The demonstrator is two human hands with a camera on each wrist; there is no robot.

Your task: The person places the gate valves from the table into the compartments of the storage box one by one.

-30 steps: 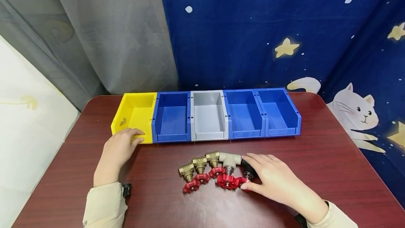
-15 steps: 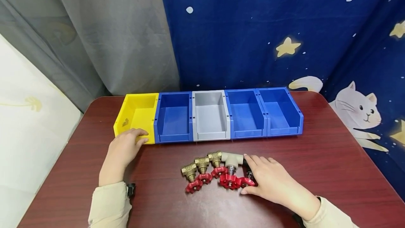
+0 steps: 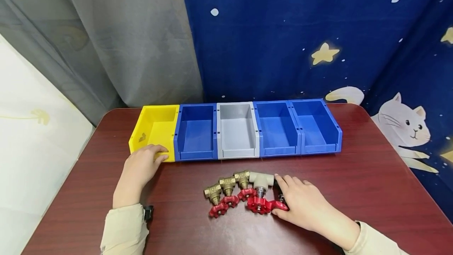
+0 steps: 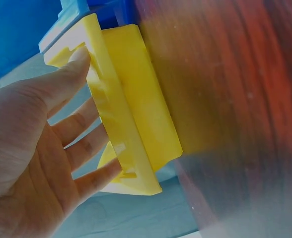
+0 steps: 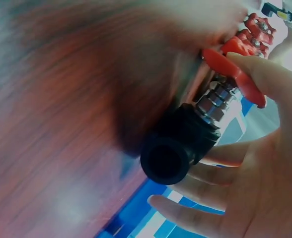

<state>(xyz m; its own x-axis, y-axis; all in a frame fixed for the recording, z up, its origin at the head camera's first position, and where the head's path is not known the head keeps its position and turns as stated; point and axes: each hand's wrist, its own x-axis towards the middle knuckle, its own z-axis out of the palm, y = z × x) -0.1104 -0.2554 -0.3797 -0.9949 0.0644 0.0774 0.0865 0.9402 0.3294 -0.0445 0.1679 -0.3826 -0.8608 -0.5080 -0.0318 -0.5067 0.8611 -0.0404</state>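
My left hand (image 3: 143, 165) holds the front lip of the yellow bin (image 3: 161, 127). In the left wrist view, its thumb lies on the lip's edge and some fingertips are hidden behind it. My right hand (image 3: 305, 204) grips a black stop valve (image 5: 185, 134) with a red handwheel (image 5: 234, 77). The thumb touches the handwheel while the fingers pass behind the black body. To its left lies a beige valve (image 3: 261, 180) with a red handwheel. Three brass valves (image 3: 228, 184) with red handwheels follow in a slanting row.
Right of the yellow bin stand a blue bin (image 3: 196, 156), a grey bin (image 3: 238, 153) and two more blue bins (image 3: 279, 151) (image 3: 320, 148), side by side. Dark red wood makes up the tabletop (image 3: 177, 223). Grey and blue curtains (image 3: 265, 50) hang behind it.
My right thumb has come onto the black valve's red handwheel, which now looks tipped more edge-on. The left hand stays at the yellow bin. The whole view has shifted slightly.
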